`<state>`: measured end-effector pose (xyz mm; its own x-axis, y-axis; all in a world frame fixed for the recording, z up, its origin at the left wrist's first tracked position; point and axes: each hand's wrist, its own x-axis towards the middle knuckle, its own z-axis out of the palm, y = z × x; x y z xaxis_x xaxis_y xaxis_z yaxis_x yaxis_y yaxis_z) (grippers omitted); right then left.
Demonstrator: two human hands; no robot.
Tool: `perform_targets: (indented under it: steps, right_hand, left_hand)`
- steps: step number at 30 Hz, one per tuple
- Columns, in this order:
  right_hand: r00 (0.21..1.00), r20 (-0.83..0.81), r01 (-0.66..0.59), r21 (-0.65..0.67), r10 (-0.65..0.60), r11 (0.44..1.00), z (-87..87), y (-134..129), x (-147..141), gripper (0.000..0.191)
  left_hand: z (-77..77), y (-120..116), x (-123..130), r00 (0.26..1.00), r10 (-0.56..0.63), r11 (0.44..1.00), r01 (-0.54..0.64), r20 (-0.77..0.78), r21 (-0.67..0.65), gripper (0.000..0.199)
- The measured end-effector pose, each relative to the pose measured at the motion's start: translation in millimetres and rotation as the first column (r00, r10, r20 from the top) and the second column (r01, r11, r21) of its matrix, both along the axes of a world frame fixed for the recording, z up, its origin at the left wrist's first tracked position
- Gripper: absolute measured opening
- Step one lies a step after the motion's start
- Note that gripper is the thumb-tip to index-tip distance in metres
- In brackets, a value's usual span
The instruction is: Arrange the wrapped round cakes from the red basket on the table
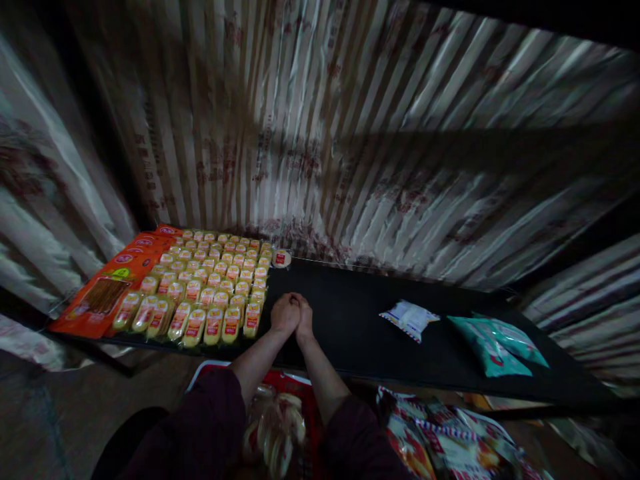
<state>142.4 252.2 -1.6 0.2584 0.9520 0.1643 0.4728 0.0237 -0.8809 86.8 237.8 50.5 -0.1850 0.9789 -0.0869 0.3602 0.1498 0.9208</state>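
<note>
My left hand (pixel 285 314) and my right hand (pixel 303 319) are clasped together over the front part of a black shelf (pixel 345 307). Their fingers are folded closed against each other, and no object shows between them. Just left of my hands stand close rows of small wrapped yellow snack cakes (pixel 231 323) with red and white labels. A single round pack (pixel 281 259) with a red label lies apart at the back edge, beyond my hands.
Orange snack bags (pixel 107 290) lie at the shelf's left end. A white-blue packet (pixel 410 318) and teal bags (pixel 493 343) lie to the right. Below the front edge are a red bin (pixel 314 400) of wrapped food and a container of printed bags (pixel 455 440). Wrinkled sheeting (pixel 300 133) covers the back.
</note>
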Motion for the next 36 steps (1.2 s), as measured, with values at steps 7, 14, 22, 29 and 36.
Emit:
perform_targets:
  steps: [7, 14, 22, 29, 36]
  right_hand:
    - [1.000, -0.002, 0.011, 0.112, -0.011, 0.994, -0.5, -78.1, -9.7, 0.034]
    - [0.999, 0.038, -0.021, 0.106, 0.017, 0.994, 8.7, -164.7, -20.6, 0.036]
    - [0.985, 0.110, -0.118, -0.148, 0.135, 0.982, -40.5, -225.0, -46.7, 0.031]
    - [0.931, 0.247, -0.202, -0.260, 0.267, 0.944, -77.2, -257.8, -62.1, 0.031]
    - [0.938, 0.346, 0.123, -0.291, -0.015, 0.949, -94.1, -267.5, -31.1, 0.033]
  left_hand:
    - [-0.3, -70.8, -28.8, 0.990, -0.065, 0.997, 0.060, -0.123, -0.046, 0.025]
    - [-20.2, -145.2, -41.4, 0.991, -0.099, 0.990, 0.106, -0.088, 0.087, 0.018]
    - [-61.0, -210.4, -75.1, 0.977, -0.177, 0.963, 0.147, -0.119, -0.225, 0.021]
    - [-105.2, -229.0, -107.6, 0.955, -0.268, 0.855, 0.176, -0.124, -0.487, 0.028]
    - [-120.1, -227.6, -108.2, 0.882, -0.416, 0.791, 0.229, -0.224, -0.568, 0.031]
